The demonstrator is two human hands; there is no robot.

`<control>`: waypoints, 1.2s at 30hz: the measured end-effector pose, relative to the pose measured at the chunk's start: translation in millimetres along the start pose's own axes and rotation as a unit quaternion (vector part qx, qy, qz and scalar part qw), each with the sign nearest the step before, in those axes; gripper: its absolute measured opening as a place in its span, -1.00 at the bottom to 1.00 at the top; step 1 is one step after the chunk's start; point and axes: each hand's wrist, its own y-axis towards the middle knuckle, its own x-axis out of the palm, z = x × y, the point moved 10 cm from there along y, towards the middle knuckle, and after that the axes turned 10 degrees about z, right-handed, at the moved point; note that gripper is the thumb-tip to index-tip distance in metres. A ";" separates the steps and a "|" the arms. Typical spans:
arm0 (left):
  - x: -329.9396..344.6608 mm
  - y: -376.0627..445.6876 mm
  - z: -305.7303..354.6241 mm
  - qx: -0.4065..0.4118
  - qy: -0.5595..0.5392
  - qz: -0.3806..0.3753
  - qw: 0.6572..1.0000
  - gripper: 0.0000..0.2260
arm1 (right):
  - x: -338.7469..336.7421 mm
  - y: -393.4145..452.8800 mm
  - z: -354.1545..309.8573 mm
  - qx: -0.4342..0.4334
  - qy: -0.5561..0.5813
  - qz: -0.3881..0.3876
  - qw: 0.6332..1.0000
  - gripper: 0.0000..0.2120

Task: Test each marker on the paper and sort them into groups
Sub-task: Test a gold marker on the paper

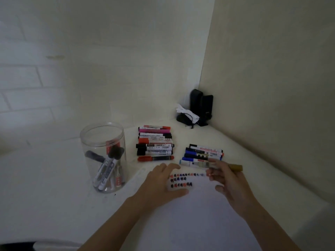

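Markers, cylindrical plastic: our right hand (228, 180) pinches a gold-capped marker (235, 167); our left hand (161, 185) lies spread, empty, on smooth paper (199, 214).

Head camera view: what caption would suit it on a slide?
Left hand steadies scribbled paper; right hand holds a gold marker.

Open gap btwn jar (105, 156) & marker rows (155, 144).

Single head-worn wide-angle view, close above the white worktop (54, 178), angled forward and down toward its far right corner.
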 end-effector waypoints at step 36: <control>28.6 11.3 -10.6 0.071 0.169 0.049 0.982 -0.39 | -6.3 18.0 29.2 -0.152 -0.241 0.093 0.954 -0.85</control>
